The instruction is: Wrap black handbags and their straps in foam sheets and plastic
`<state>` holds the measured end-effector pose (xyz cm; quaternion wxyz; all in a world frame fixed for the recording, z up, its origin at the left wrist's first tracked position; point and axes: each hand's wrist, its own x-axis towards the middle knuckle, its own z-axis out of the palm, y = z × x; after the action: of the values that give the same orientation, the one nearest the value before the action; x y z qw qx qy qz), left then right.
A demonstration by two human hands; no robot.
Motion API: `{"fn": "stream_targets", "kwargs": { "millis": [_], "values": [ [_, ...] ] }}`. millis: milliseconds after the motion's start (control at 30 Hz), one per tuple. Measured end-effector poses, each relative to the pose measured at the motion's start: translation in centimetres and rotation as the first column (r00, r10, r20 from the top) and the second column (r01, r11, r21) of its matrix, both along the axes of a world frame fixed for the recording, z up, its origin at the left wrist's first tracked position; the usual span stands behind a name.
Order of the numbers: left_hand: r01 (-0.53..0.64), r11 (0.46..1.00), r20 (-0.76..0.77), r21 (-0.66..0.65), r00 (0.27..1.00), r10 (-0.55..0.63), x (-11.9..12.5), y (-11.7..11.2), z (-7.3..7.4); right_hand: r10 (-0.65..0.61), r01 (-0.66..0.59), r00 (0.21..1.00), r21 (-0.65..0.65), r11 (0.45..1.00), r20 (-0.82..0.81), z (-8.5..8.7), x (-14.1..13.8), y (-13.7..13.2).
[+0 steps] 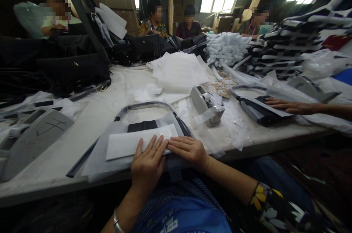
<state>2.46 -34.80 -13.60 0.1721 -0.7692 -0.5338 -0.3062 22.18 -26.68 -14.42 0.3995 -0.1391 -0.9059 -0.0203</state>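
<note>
A white foam-like strip (123, 145) lies at the table's front edge, on thin translucent wrapping paper (99, 161). Under these is a dark handbag (141, 126); only a black part of it and its curved, plastic-wrapped handle (145, 104) show. My left hand (148, 161) rests flat on the strip's near edge, fingers spread and pointing away from me. From the right, my right hand (190, 150) lies flat with fingers stretched, its tips touching the strip's right end beside my left fingers. Neither hand grips anything.
Grey tape dispensers stand right of the bag (206, 106) and at left (35, 141). White paper sheets (178, 71) lie behind. At right, another person's hand (291, 106) rests on a similar bag (261, 113). Black bags (71, 68) pile at left; several people sit opposite.
</note>
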Motion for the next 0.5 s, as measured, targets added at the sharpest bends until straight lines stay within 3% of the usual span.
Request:
{"fn": "stream_targets", "kwargs": {
  "millis": [133,300,400,500],
  "values": [
    [0.009,0.997,-0.002,0.083,1.0,-0.008,0.1,0.2,-0.5,0.027,-0.028,1.0,-0.057,0.998,-0.011,0.8,0.4,-0.2],
    [0.002,0.994,0.005,0.109,1.0,-0.002,0.2,0.1,-0.6,0.061,-0.027,0.993,-0.307,0.951,0.1,5.8,-0.4,1.4],
    [-0.011,0.994,0.011,0.113,1.0,0.01,0.3,0.2,-0.9,-0.009,0.063,0.98,-0.262,0.963,0.2,7.5,-3.3,4.4],
    [-0.023,0.993,0.02,0.115,1.0,0.021,0.4,0.2,-1.1,-0.038,0.135,0.903,-0.2,0.97,0.429,6.9,-6.5,7.3]
  ]
}}
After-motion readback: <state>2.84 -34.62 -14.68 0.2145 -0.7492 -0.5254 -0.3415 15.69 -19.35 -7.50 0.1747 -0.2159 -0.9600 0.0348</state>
